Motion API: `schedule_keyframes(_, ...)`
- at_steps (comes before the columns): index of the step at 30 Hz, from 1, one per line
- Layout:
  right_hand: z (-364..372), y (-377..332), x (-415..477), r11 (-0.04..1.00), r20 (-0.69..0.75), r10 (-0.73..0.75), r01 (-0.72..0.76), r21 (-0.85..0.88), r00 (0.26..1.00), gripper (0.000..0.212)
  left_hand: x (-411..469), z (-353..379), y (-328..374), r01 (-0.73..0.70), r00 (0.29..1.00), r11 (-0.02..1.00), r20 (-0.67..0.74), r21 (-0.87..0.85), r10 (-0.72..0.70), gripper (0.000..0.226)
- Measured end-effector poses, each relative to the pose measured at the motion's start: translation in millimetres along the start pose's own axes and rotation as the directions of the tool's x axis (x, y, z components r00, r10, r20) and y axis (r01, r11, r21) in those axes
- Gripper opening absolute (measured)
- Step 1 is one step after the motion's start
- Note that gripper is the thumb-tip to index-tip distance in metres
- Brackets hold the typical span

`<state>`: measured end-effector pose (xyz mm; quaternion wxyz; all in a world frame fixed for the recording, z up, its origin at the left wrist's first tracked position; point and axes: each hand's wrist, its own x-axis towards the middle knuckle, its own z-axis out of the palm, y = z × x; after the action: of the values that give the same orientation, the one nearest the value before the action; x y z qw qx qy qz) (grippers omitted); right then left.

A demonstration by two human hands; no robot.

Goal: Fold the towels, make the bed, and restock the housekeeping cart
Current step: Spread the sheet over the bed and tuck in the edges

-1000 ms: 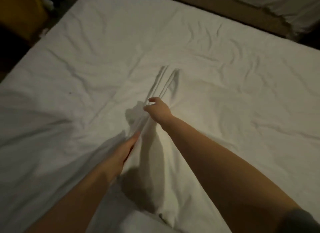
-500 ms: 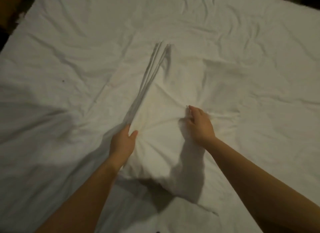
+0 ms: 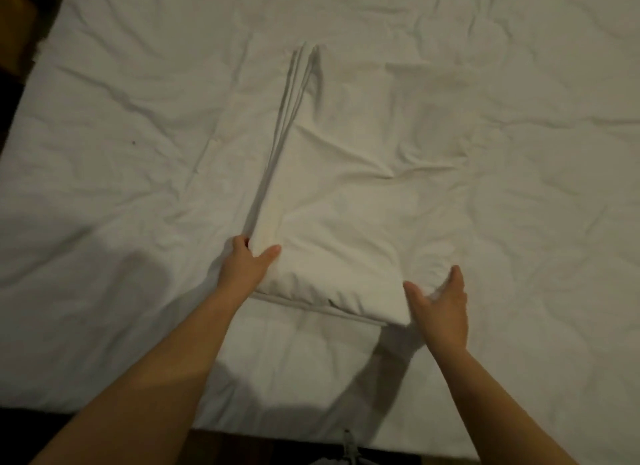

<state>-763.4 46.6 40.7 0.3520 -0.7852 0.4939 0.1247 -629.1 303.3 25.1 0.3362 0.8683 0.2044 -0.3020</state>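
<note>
Pinching the near left corner of the folded sheet (image 3: 346, 205), which lies on the bed (image 3: 121, 118), the left hand (image 3: 244, 267) probably stops the layers from slipping. The right hand (image 3: 441, 305), fingers spread, is just beside the near right corner.

Dim warm light falls across a white bed (image 3: 104, 159), with dark floor (image 3: 8, 97) along its left and near edges and a yellow object (image 3: 17, 24) far left.

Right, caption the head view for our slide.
Left hand grips folded white sheet on bed; right hand open beside it.
</note>
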Motion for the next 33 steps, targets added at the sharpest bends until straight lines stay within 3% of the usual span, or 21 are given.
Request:
schedule_keyframes(3, -8, 9, 8, 0.995, 0.081, 0.049, -0.056, 0.078, 0.995, 0.093, -5, 3, -6, -0.026, 1.000, 0.999, -0.003, 0.024, 0.026, 0.065)
schedule_keyframes(8, -26, 33, 6, 0.985, 0.139, -0.004, -0.020, 0.170, 0.990, 0.073, -33, 16, -9, 0.004, 0.999, 0.994, -0.053, -0.111, -0.010, 0.060)
schedule_keyframes(17, -59, 164, -90, 0.970, 0.255, -0.043, -0.021, 0.243, 0.966, 0.071, -182, 56, -135, 0.136, 0.986, 0.925, 0.141, -0.355, -0.090, 0.059)
schedule_keyframes(20, -75, 203, -126, 0.954, 0.296, -0.060, -0.033, 0.299, 0.953, 0.077, -239, 58, -167, 0.070, 0.995, 0.924, 0.094, -0.375, -0.037, 0.058)
schedule_keyframes(24, -106, 228, -153, 0.906, 0.350, -0.195, 0.031, 0.422, 0.916, 0.075, -290, 43, -188, -0.201, 0.978, 0.912, -0.018, -0.357, 0.209, 0.063)
schedule_keyframes(26, -121, 229, -154, 0.871, 0.420, -0.235, -0.001, 0.491, 0.877, 0.052, -300, 35, -190, -0.210, 0.969, 0.870, 0.022, -0.446, 0.245, 0.054)
schedule_keyframes(28, -135, 217, -154, 0.822, 0.450, -0.182, -0.115, 0.558, 0.874, 0.024, -299, 26, -180, -0.098, 0.973, 0.818, 0.117, -0.567, 0.198, 0.045)
schedule_keyframes(29, -140, 208, -149, 0.744, 0.453, -0.129, -0.216, 0.632, 0.882, 0.012, -296, 21, -169, -0.039, 0.973, 0.786, 0.156, -0.617, 0.170, 0.041)
schedule_keyframes(30, -145, 192, -144, 0.657, 0.498, -0.130, -0.302, 0.691, 0.857, 0.010, -293, 16, -157, 0.019, 0.970, 0.734, 0.189, -0.679, 0.150, 0.038)
schedule_keyframes(31, -152, 175, -140, 0.623, 0.486, -0.224, -0.259, 0.738, 0.845, 0.021, -287, 11, -144, 0.057, 0.971, 0.682, 0.200, -0.729, 0.132, 0.036)
schedule_keyframes(33, -156, 143, -125, 0.549, 0.426, -0.269, -0.226, 0.805, 0.864, 0.011, -276, 3, -112, 0.101, 0.978, 0.559, 0.186, -0.823, 0.098, 0.040)
